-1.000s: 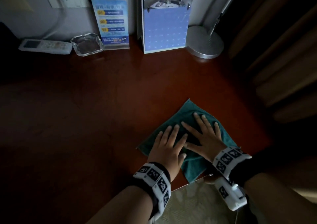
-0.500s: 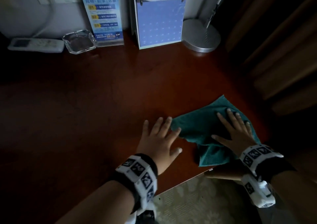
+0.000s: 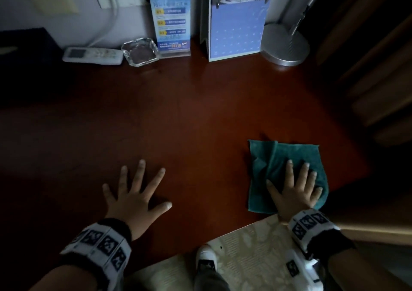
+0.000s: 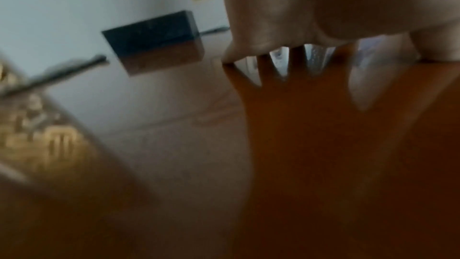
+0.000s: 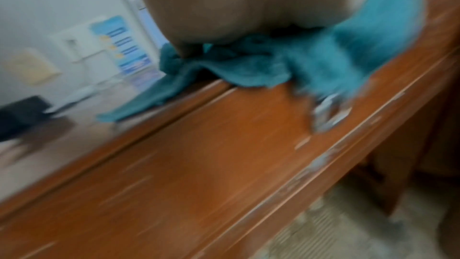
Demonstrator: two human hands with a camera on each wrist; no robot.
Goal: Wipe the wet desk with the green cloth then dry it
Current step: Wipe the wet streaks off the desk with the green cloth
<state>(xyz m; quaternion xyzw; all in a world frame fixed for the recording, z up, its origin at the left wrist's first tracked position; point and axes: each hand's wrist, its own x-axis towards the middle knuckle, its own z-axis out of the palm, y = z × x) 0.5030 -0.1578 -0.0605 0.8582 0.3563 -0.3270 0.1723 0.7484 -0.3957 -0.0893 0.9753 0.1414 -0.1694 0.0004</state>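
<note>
1 drawer handle (image 5: 328, 111), R wrist view only

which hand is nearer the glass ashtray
Left. The left hand lies flat on the desk almost straight below the ashtray; the right hand presses the green cloth far right.

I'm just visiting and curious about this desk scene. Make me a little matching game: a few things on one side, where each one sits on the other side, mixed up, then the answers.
Things:
1. green cloth
2. left hand
3. glass ashtray
4. lamp base

Places:
A. far right corner of the desk, by the wall
B. flat on bare wood, fingers spread
C. under the right hand, near the front edge
D. between the white remote and the blue sign

Pairs: 1-C, 2-B, 3-D, 4-A
</note>
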